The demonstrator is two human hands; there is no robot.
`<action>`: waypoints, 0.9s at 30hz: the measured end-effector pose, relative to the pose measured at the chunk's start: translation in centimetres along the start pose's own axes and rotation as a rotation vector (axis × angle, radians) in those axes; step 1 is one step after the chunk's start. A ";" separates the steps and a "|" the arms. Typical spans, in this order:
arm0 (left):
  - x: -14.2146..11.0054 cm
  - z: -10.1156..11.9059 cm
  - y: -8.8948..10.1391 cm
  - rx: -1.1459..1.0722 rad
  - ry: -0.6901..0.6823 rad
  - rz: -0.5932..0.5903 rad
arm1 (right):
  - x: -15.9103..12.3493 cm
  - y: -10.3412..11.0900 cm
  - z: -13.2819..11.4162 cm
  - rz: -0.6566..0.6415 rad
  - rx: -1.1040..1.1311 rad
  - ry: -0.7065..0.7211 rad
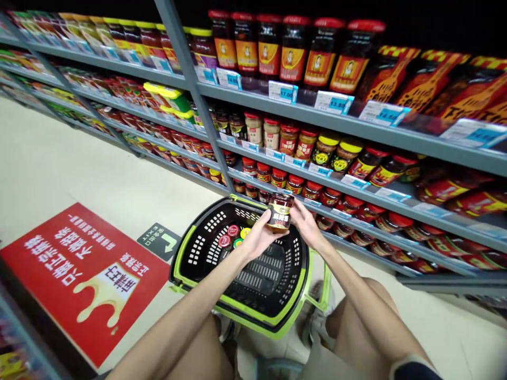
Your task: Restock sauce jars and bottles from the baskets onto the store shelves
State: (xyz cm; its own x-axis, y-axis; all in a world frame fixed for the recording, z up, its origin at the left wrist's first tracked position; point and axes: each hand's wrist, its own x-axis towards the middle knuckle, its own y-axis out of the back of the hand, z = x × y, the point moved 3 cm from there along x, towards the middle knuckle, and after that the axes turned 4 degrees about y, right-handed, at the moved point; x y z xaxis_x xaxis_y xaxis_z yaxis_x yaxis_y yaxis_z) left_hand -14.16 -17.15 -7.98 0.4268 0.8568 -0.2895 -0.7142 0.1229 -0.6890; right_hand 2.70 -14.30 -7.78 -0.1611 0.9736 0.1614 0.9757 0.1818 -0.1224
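Note:
Both hands hold one small glass jar (279,212) with a brown and yellow label, tilted, above the far end of a black shopping basket (206,240) with a lime green rim. My left hand (259,237) wraps the jar from the left. My right hand (304,224) grips it from the right. Inside the basket, at its far left, lie a few jars (233,236) seen by their red, yellow and green lids. The basket rests on the floor between my knees.
Grey store shelves (317,113) packed with sauce jars and price tags run along the right and back. A red floor sticker (79,274) and a dark arrow sticker (160,240) lie on the pale floor to the left. My bare knees frame the basket.

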 end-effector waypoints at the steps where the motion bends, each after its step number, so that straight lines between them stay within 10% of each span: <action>1: 0.4 -0.1 0.1 -0.003 -0.015 -0.002 | 0.0 -0.2 0.4 0.010 0.027 -0.009; 27: 1.4 -0.3 2.5 0.037 0.055 0.235 | -0.7 -2.0 2.9 0.153 -0.086 -0.033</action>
State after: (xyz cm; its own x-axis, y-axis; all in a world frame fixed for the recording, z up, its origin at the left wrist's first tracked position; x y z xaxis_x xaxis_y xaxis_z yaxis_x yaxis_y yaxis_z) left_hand -15.19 -15.78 -10.27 0.2755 0.8357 -0.4751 -0.8165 -0.0574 -0.5744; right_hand 0.45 -14.98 -10.52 -0.0136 0.9933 0.1145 0.9981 0.0204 -0.0588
